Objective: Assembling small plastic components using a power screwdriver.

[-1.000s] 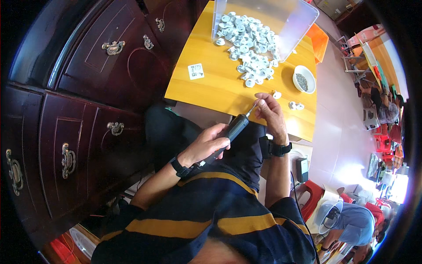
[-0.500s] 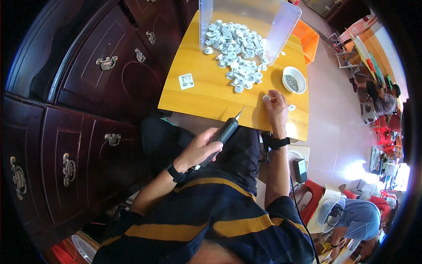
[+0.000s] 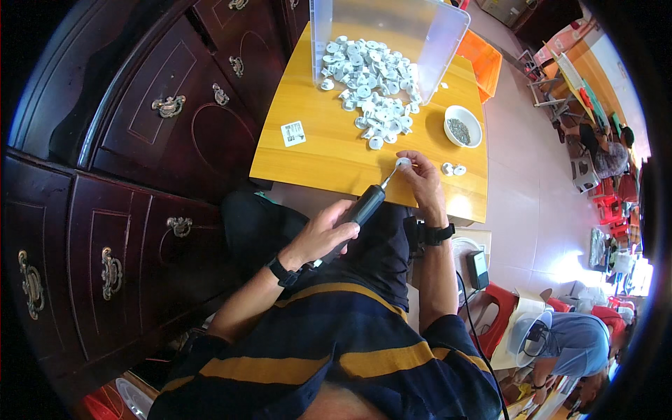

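Note:
My left hand (image 3: 325, 234) is wrapped round a black electric screwdriver (image 3: 365, 205), its thin metal bit slanting up over the table's near edge. Between the fingertips of my right hand (image 3: 424, 180) is a small round white plastic part (image 3: 403, 162). The bit's tip meets this part or lies right beside it; I cannot tell if a screw is on it. Two similar white parts (image 3: 453, 169) lie just right of my right hand. Farther back, a heap of white plastic parts (image 3: 371, 80) spreads out of a clear bin. A white bowl (image 3: 475, 140) of small metal screws stands on the right.
The clear plastic bin (image 3: 448, 52) lies on its side on the yellow wooden table (image 3: 308, 157). A printed white card (image 3: 293, 133) is at the left. Dark wooden drawers (image 3: 140, 140) border the left side. An orange crate (image 3: 483, 66) stands behind; a person (image 3: 577, 343) sits at lower right.
My right hand has moved left with the white part to the screwdriver bit. Two loose parts now show beside it, where one showed before. My left hand has barely moved.

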The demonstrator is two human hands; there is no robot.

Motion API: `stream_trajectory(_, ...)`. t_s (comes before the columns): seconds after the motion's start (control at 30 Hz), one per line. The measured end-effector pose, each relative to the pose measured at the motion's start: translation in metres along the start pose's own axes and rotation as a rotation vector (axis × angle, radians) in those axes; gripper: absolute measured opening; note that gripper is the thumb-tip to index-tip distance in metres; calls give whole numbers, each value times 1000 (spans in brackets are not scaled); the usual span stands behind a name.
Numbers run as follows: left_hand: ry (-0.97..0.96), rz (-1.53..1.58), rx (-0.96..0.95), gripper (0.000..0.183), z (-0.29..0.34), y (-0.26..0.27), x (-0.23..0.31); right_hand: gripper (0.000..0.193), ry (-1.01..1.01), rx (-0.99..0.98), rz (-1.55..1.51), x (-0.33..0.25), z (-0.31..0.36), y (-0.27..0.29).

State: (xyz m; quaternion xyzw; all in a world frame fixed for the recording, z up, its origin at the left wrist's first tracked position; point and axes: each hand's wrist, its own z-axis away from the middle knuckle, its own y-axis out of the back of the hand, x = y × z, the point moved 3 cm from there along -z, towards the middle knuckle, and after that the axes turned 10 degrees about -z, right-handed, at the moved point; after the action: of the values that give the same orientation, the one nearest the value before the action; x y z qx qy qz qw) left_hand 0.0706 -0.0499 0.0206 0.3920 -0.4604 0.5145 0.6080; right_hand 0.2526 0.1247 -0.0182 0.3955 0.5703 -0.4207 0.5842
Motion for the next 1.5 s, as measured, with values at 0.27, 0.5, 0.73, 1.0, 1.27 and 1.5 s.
stream_trajectory(0.27, 29, 32, -38, 36, -9, 0, -6, 23, -153, -63, -250, -4, 10, -12)
stream_trajectory(0.5, 84, 34, -61, 36, -10, 0, -4, 23, -169, -51, -218, 0, 12, -12)
stream_trajectory(0.73, 62, 41, -69, 36, -16, 2, -15, 24, -171, -75, -273, 3, 12, -11)
stream_trajectory(1.0, 59, 52, -58, 34, -16, 3, -16, 24, -182, -56, -255, 1, 12, -11)
stream_trajectory(1.27, 65, 63, -63, 33, -16, 3, -17, 23, -169, -68, -233, 4, 12, -10)
stream_trajectory(1.5, 54, 65, -69, 35, -16, 3, -20, 23, -156, -61, -212, 4, 13, -11)
